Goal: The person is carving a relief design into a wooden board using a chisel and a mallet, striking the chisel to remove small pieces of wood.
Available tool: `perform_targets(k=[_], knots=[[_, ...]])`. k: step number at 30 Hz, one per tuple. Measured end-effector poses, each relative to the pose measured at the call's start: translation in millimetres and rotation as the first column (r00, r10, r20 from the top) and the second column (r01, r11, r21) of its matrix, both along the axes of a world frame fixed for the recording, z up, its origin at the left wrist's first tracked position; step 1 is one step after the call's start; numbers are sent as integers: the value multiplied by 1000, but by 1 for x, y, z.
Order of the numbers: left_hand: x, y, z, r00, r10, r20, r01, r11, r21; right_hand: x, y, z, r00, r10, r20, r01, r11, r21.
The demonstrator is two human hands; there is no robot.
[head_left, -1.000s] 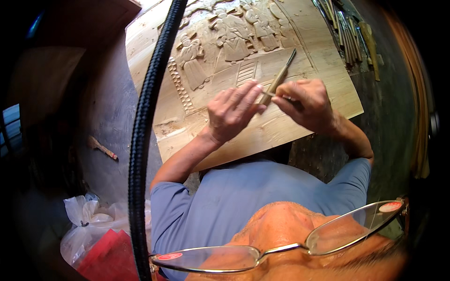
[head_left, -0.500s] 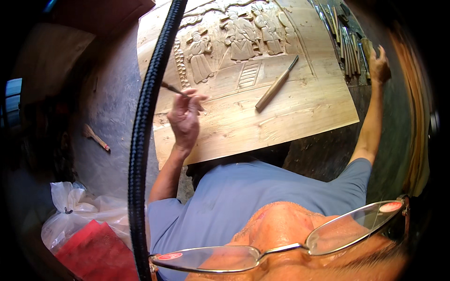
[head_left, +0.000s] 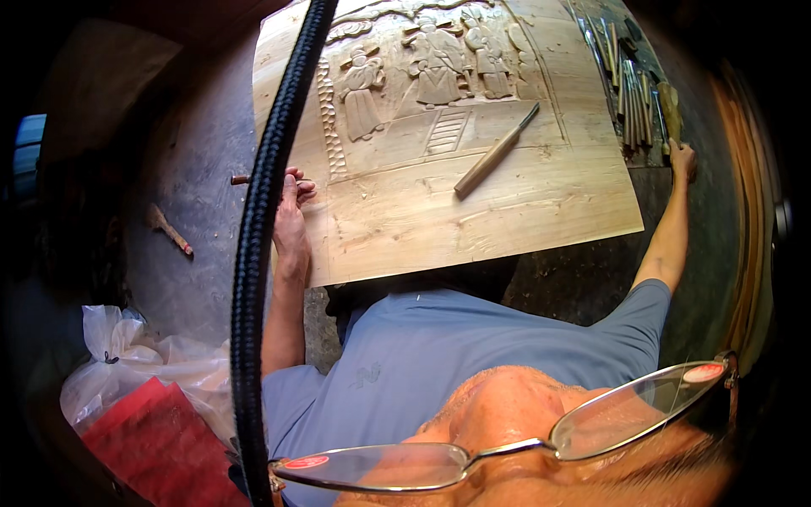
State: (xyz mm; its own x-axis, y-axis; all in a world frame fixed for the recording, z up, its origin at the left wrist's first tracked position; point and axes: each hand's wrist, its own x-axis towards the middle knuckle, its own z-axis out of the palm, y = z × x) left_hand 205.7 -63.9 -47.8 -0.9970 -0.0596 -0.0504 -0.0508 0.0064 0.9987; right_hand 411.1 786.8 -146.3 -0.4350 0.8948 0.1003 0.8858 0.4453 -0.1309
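A large pale wooden board [head_left: 541, 198] carved with robed figures lies in front of me. My left hand [head_left: 292, 226] is at the board's left edge, its fingers closed around a slim tool, apparently a carving chisel [head_left: 240, 180]; its brown end sticks out to the left. A black braided cord hides part of this hand and tool. Out to the far right, my right hand [head_left: 683, 161] is wrapped round the handle of a wooden mallet [head_left: 669, 108]. Another chisel with a wooden handle [head_left: 494, 154] rests on the board, slanting up to the right.
Several carving tools [head_left: 629, 106] lie in a bunch beyond the board's right edge. A short wooden-handled brush-like tool [head_left: 171, 232] lies on the floor at left. Near left are a clear plastic bag [head_left: 127, 363] and red cloth-like material [head_left: 160, 439]. The black cord [head_left: 245, 338] crosses the view.
My left hand has moved left to the board's edge with its tool. My right hand, earlier with fingers spread beside the mallet, has moved down slightly and closed on its handle.
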Motion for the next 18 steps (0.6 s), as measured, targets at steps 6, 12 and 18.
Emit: perform_targets(k=[6,12,18], knots=[[-11,8,-19,1000,-7,-17,7,1000,-16,19,31,23,995,-104,-4,103,977,185],[-24,25,-18,998,-29,-53,32,997,72,41,21,70,959,-244,-145,232,968,-95],[-41,30,3,987,-132,-86,138,988,69,43,-65,127,218,-321,-921,-282,883,-375]])
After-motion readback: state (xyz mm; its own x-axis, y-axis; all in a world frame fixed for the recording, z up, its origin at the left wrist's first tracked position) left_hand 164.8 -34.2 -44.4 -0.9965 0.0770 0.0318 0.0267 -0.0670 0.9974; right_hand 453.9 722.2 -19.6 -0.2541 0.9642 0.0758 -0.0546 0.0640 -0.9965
